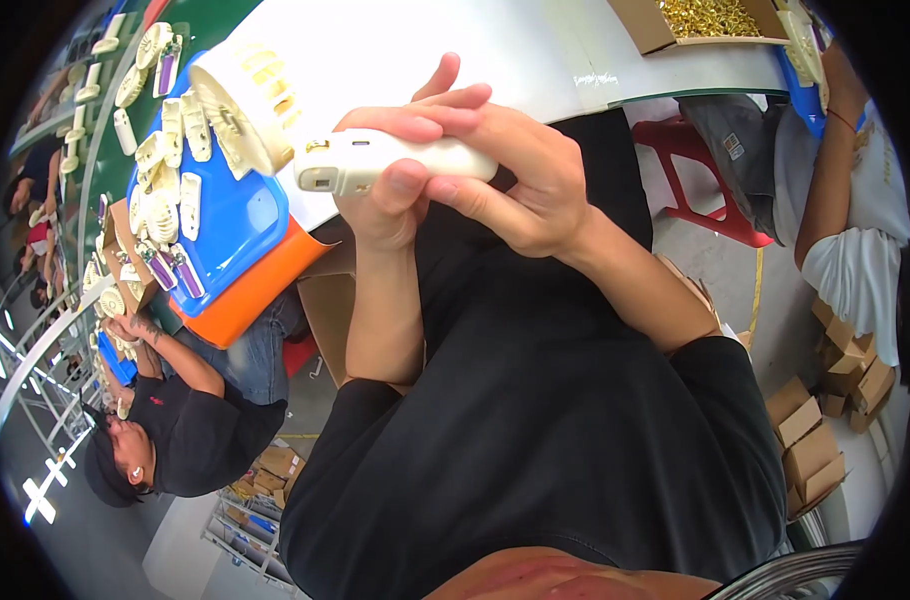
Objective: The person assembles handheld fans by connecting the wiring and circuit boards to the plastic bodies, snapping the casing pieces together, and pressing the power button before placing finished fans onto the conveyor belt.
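A smooth cream plastic fan handle (430,160) lies level across both my hands, with small port openings on its side and left end. My left hand (387,205) grips it near the left end, thumb on the near side and fingers behind. My right hand (540,185) closes round the right end, its thumb pressed along the lower edge and its fingers over the top. Just left of the handle is a round cream fan housing (247,105) with slots; whether the two are joined, I cannot tell.
At left, a blue tray (240,235) holding several cream shells and purple-filled parts rests on an orange bin (250,285). A carton of gold-coloured parts (710,18) stands on the white table (535,50). Co-workers sit at both sides. A red stool (685,180) is at right.
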Tool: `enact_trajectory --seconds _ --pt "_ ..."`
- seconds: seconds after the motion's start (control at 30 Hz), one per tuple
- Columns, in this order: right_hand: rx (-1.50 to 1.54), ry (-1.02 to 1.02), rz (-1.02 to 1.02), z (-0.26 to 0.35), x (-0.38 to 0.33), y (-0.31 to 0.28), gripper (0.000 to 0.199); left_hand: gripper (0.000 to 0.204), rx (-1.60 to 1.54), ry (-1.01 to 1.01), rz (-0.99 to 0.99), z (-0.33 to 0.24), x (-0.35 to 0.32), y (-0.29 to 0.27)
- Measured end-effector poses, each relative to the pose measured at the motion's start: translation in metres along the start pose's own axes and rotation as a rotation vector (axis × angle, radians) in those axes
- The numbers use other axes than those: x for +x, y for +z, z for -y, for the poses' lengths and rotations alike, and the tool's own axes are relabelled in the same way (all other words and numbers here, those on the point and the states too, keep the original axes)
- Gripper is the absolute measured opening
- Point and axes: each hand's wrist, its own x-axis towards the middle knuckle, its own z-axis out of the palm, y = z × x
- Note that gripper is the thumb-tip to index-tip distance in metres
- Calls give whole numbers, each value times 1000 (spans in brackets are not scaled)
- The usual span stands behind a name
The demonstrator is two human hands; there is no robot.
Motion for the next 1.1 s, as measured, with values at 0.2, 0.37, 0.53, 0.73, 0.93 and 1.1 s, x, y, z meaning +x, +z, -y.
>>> enact_trajectory --seconds 0.2,0.37,0.53,0.73,0.93,1.1 --pt "445 559 81 3 3 -13 35 46 128 -151 -135 -6 10 4" --pt "829 852 207 -7 9 -26 38 66 190 -337 -85 -11 16 12" --pt "1308 892 141 -8 15 -26 43 66 240 -348 -62 -11 26 29" --pt "258 620 273 -31 36 -57 50 47 123 -259 -148 -8 29 29" --pt "586 603 322 -14 65 -47 49 36 61 -470 -106 -19 21 28" --pt "922 754 492 -9 64 -40 46 41 122 -467 54 -24 14 33"
